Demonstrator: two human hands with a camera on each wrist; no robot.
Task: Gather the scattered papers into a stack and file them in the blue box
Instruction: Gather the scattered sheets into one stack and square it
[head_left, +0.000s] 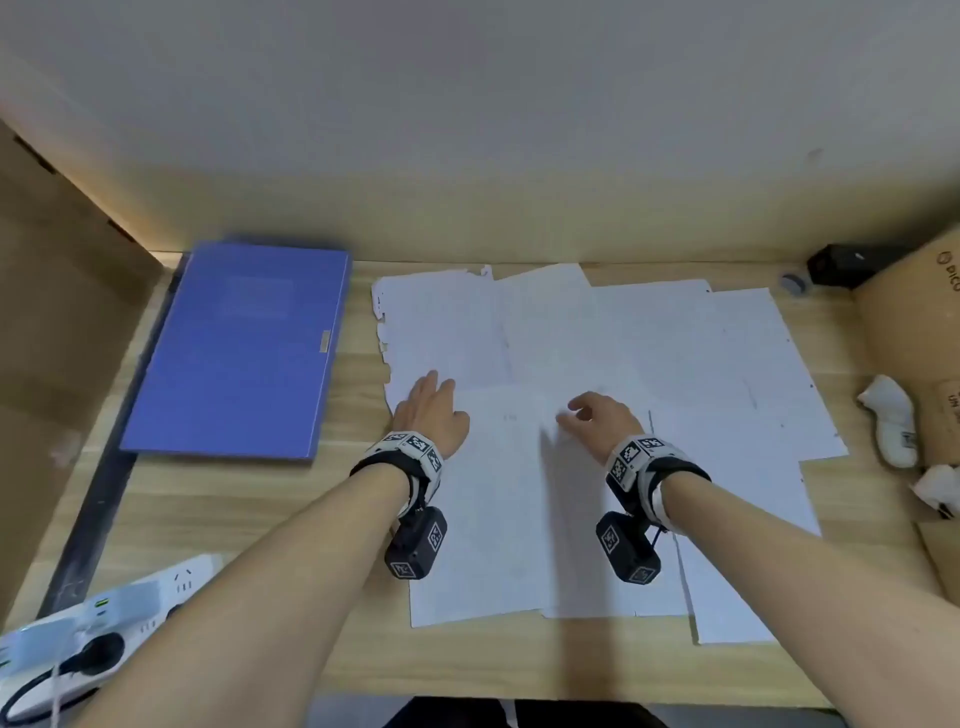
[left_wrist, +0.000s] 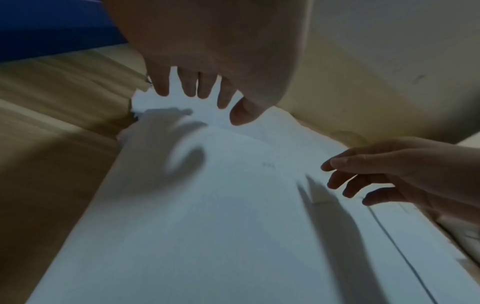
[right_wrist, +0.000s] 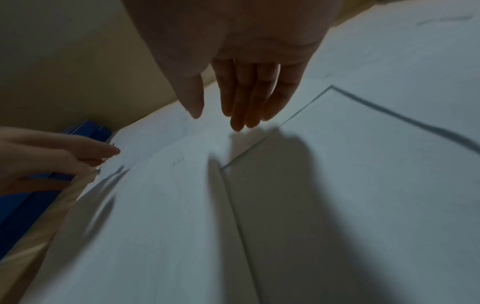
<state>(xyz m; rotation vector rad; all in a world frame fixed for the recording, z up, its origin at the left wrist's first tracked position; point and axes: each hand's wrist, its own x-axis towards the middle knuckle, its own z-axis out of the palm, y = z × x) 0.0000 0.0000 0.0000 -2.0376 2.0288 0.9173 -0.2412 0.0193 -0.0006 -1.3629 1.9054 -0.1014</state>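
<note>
Several white papers (head_left: 571, 364) lie spread and overlapping over the middle and right of the wooden desk (head_left: 218, 509). The blue box (head_left: 239, 348) lies flat and closed to their left. My left hand (head_left: 434, 402) is over the near corner of the far-left sheet with its fingers straight and spread (left_wrist: 192, 88), and holds nothing. My right hand (head_left: 587, 413) hovers over the middle sheets (right_wrist: 337, 185) with its fingers relaxed and slightly bent (right_wrist: 239, 115), and also holds nothing. Both hands cast shadows on the paper (left_wrist: 233, 205) below them.
A white power strip (head_left: 93, 623) with a plugged cable sits at the front left. Cardboard panels stand at the left (head_left: 52, 312) and right (head_left: 914, 332). White crumpled items (head_left: 888, 421) lie at the right edge. A small black device (head_left: 841, 265) is at the back right.
</note>
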